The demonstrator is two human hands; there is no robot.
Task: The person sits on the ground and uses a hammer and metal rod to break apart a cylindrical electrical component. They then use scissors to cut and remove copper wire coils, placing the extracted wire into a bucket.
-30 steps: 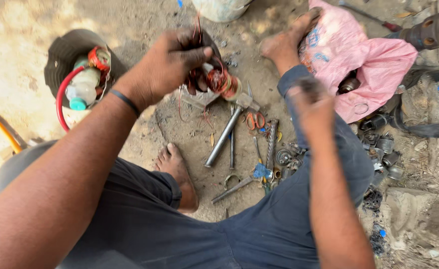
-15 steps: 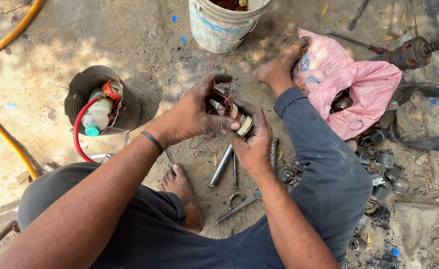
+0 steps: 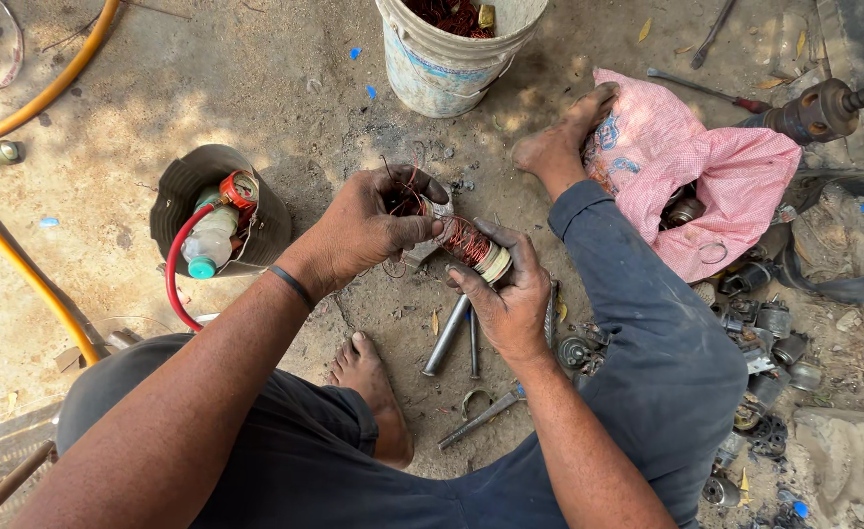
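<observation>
Above the dirt ground between my legs I hold a small motor armature [image 3: 474, 248] wound with copper wire. My left hand [image 3: 368, 227] grips the loose tuft of copper wire [image 3: 402, 196] at its upper end. My right hand [image 3: 506, 294] cups the armature's lower, pale end from below. Under my hands lie a metal rod [image 3: 444, 337], a thin punch [image 3: 474, 345] and a chisel [image 3: 479, 419].
A white bucket [image 3: 442, 73] with copper scrap stands at the top. A dark pot [image 3: 189, 186] on the left holds a bottle and a red hose. A pink sack [image 3: 736, 176] and several small motor parts [image 3: 770, 338] lie on the right. A yellow hose [image 3: 30, 274] runs along the left.
My right hand came in from the right and joined the left on the armature. The view has shifted, and the bucket now shows at the top.
</observation>
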